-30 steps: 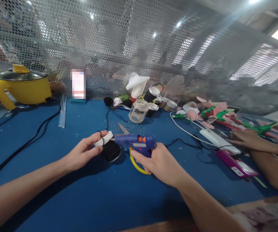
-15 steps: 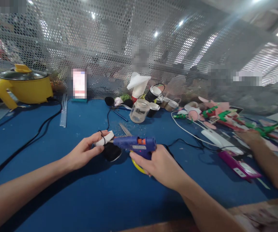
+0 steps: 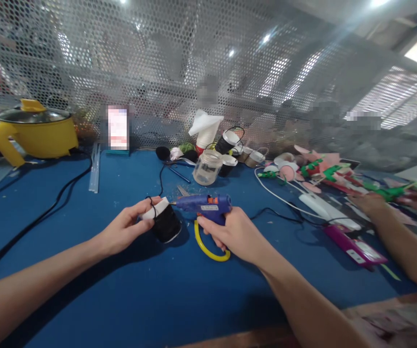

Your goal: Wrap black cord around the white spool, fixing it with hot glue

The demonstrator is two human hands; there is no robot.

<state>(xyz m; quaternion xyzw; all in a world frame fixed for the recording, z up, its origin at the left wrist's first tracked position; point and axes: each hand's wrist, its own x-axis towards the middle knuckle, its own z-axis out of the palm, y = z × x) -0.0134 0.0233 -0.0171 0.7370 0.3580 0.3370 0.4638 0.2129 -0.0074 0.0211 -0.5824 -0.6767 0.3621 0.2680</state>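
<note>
My left hand (image 3: 130, 224) is closed on a small paper cup (image 3: 166, 224) wrapped in black yarn, tilted on its side, with its white rim toward my fingers. A strand of the yarn loops over my fingertips. My right hand (image 3: 239, 237) grips a blue glue gun (image 3: 204, 205), whose nozzle points left, close to the cup's rim; whether it touches I cannot tell. Beneath the glue gun lie scissors with a yellow handle (image 3: 211, 253), partly hidden by my right hand and the gun.
A clear plastic jar (image 3: 207, 168) stands behind, near yarn-wrapped cups (image 3: 228, 141). At left are a yellow electric pot (image 3: 37, 135), glue sticks (image 3: 94, 169) and a phone (image 3: 117, 128). On the right, a co-worker's arm (image 3: 396, 237) reaches past a purple box (image 3: 355, 245) and a white power strip (image 3: 327, 210).
My right hand has raised the glue gun slightly, and its nozzle has drawn back from the cup's rim. More of the cup's black side and the scissors' yellow handle now shows.
</note>
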